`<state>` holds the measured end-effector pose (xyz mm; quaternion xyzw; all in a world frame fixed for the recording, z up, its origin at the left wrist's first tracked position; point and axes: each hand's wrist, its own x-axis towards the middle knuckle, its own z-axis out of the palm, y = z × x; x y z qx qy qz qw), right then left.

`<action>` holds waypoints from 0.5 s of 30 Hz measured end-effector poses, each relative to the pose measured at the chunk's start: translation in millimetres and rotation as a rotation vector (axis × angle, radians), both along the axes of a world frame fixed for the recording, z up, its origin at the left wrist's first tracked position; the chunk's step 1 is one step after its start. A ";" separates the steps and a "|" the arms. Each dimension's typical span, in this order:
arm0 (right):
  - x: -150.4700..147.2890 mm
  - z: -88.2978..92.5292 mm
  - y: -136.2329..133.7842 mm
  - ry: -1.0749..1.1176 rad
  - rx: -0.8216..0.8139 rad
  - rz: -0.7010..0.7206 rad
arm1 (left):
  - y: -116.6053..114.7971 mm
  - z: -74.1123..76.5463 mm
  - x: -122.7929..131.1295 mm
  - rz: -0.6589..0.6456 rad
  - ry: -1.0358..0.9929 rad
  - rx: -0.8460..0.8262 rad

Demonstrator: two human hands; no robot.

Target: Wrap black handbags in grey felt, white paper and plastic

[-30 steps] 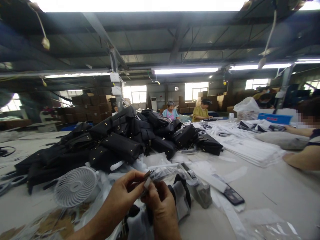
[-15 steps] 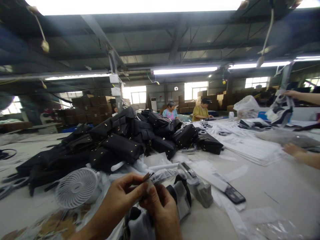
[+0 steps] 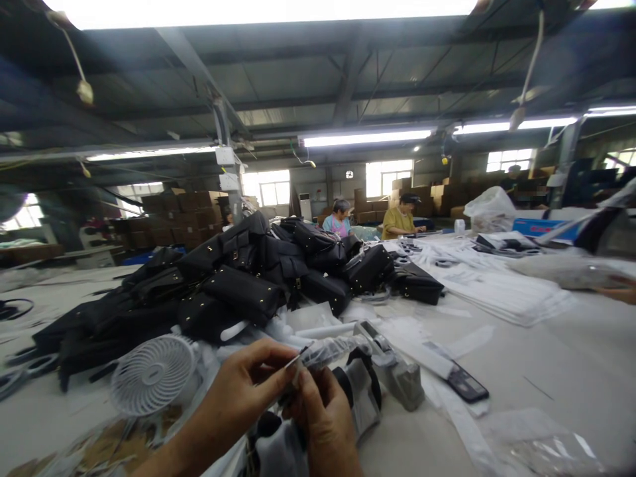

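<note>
Low in the middle, my two hands meet fingertip to fingertip. My left hand (image 3: 253, 387) is closed in a pinch on a small thin flat piece (image 3: 294, 360), seen nearly edge-on, its kind unclear. My right hand (image 3: 320, 411) pinches something pale and partly hidden beside it. Clear plastic wrapping (image 3: 330, 350) extends from the fingertips to the right. Below and behind my right hand is a grey and black bag-like item (image 3: 365, 391), partly covered by the hand. A grey buckled strap piece (image 3: 392, 371) lies to its right.
Black bags (image 3: 243, 291) form a large heap ahead. A white fan (image 3: 154, 374) stands left of my hands. To the right lie a dark phone-like device (image 3: 467, 383), white sheets (image 3: 511, 291) and clear plastic (image 3: 556, 454). Co-workers (image 3: 401, 218) sit beyond; another person's hand (image 3: 619, 291) shows at right.
The thin piece in my left fingers has turned so that its edge catches light. My hands stay almost in place. At right, another person's hands and the grey-black item have moved rightward.
</note>
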<state>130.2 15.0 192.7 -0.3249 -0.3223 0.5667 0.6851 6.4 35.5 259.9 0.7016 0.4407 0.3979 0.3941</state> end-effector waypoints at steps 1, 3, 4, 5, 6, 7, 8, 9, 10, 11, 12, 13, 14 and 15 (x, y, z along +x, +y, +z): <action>0.1 -0.3 -0.4 -0.020 0.008 -0.001 | -0.7 -0.6 0.2 0.001 -0.013 -0.011; 0.7 0.0 -1.2 -0.052 0.009 -0.001 | -2.9 -3.0 1.2 0.039 -0.034 0.003; 1.1 0.6 -1.5 -0.056 0.004 0.002 | -4.2 -4.3 1.9 0.070 -0.030 0.032; 1.5 1.4 -1.7 -0.053 -0.003 0.006 | -5.5 -5.7 2.5 0.101 -0.010 0.077; 1.8 2.1 -1.6 -0.047 -0.010 0.012 | -6.8 -6.9 3.1 0.129 0.023 0.138; 2.0 2.8 -1.3 -0.039 -0.016 0.019 | -8.1 -8.0 3.4 0.156 0.066 0.216; 2.0 3.1 -0.8 -0.028 -0.016 0.025 | -9.2 -9.1 3.4 0.176 0.113 0.311; 1.9 2.9 0.0 -0.015 -0.009 0.031 | -10.2 -10.1 3.1 0.183 0.161 0.416; 1.7 2.2 0.9 0.001 0.001 0.037 | -11.1 -11.2 2.6 0.183 0.206 0.529; 1.5 1.1 1.8 0.018 0.013 0.045 | -12.0 -12.2 1.8 0.176 0.246 0.643; 1.4 -0.4 2.8 0.034 0.027 0.054 | -13.1 -13.3 1.0 0.166 0.283 0.750; 1.6 -2.1 3.7 0.048 0.038 0.067 | -14.3 -14.2 0.3 0.161 0.319 0.846; 2.2 -3.7 4.4 0.060 0.048 0.083 | -15.8 -15.0 -0.3 0.161 0.360 0.927; 3.0 -5.2 5.0 0.071 0.057 0.103 | -17.5 -15.6 -0.6 0.168 0.404 0.996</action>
